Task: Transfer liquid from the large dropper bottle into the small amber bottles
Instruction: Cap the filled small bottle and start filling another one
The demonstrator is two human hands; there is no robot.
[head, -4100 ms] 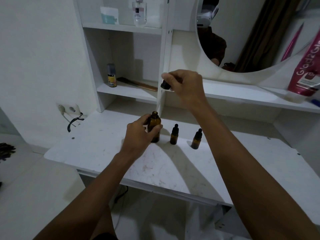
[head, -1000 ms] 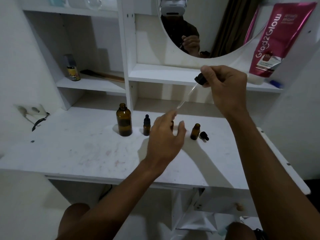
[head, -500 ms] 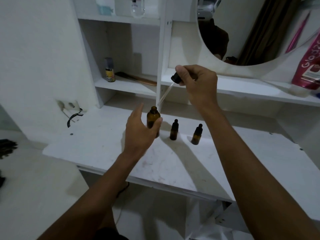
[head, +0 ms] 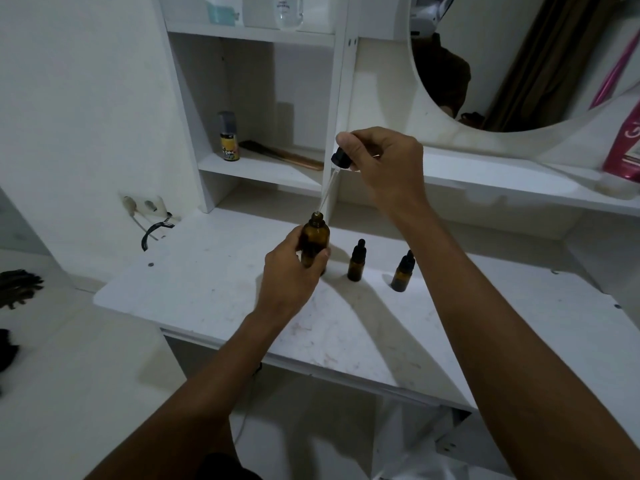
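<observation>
Left hand (head: 291,271) fingers wrap the large dropper bottle (head: 314,242), right hand (head: 384,168) pinches the dropper (head: 341,160); I'd go straight down, tip's right at the neck.

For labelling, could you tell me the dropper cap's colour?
Black dropper cap, clearest in the head view.

A small spray can (head: 229,136) with a grey cap and yellow label stands on the shelf (head: 263,169) to the left of the raised right hand, at about its height. A brown comb (head: 281,154) lies on that shelf between the can and the hand. Above and right of that hand hangs a round mirror (head: 512,60). Far right of it, a pink tube (head: 625,147) leans on a long shelf. Left of the lower hand, a wall socket (head: 143,205) with a black cable (head: 152,232) sits near the white desk (head: 214,282). A clear bottle (head: 289,10) stands on the top shelf.
</observation>
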